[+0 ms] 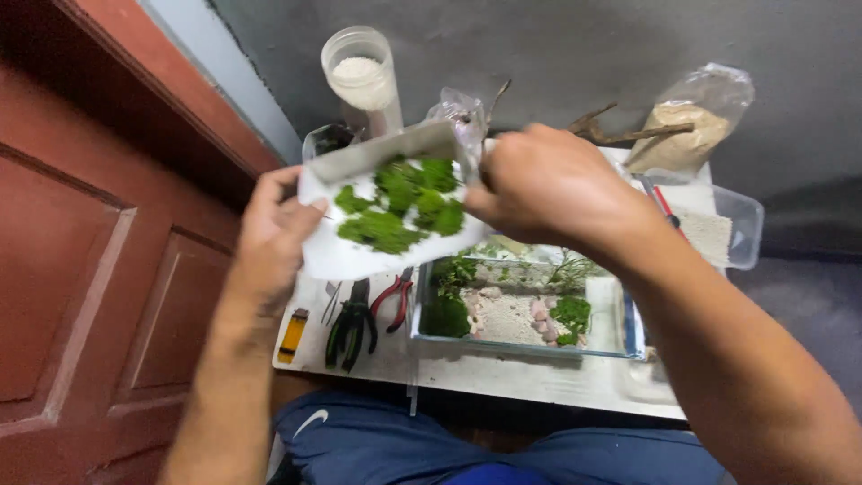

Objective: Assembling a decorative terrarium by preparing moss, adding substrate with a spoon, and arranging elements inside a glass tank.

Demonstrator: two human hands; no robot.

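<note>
Moss tray held over the glass tank

Left hand [274, 235] grips the white moss tray [386, 211] by its edge; right hand [552, 184] curls closed at its opposite edge, above the glass tank [525, 310].

The tray [337, 256] is white and carries bright green moss [400, 205] in patches. The tank [525, 310] is clear glass with pale sand [503, 319], pinkish pebbles [541, 319] and dark green plants [449, 305]. The pliers [352, 325] are black with green trim; the cutters [395, 299] have red handles. The lighter [293, 335] is yellow-orange. The desk [503, 377] is white. The jar [361, 76] is clear with white grains, the bag [687, 126] clear with tan powder. The door [99, 260] is reddish brown, the shorts [377, 445] blue.
</note>
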